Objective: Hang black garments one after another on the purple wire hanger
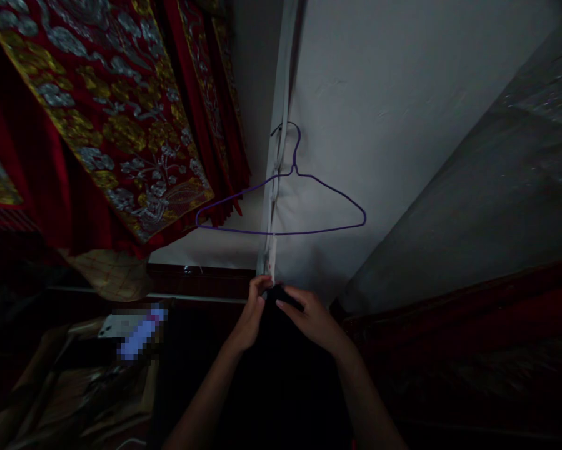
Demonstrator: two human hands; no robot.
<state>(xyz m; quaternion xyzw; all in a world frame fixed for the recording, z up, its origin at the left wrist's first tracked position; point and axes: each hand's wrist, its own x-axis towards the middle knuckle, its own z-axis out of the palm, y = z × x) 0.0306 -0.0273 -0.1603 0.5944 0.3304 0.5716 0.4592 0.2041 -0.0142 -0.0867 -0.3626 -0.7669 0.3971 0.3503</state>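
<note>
In the dim head view, my left hand (pixel 251 317) and my right hand (pixel 314 317) come up from below and meet near the middle. Their fingers are bent around the top of a piece of black cloth (pixel 277 293). Where the cloth ends lower down is lost in darkness. A narrow white strip (pixel 272 256) rises just above my fingertips; whether I touch it I cannot tell. Higher up, a purple wire hanger (pixel 294 167) hangs by its hook at a pale cord (pixel 285 84) along the wall, with no garment on it.
Red embroidered cloth (pixel 121 125) with silver and gold patterns hangs at the upper left. Below it, a phone (pixel 119 325) and a blurred-out bluish item (pixel 140 334) lie near a wooden-looking frame (pixel 149 387). A white wall (pixel 379 94) and grey plastic-like sheeting (pixel 487 187) stand right.
</note>
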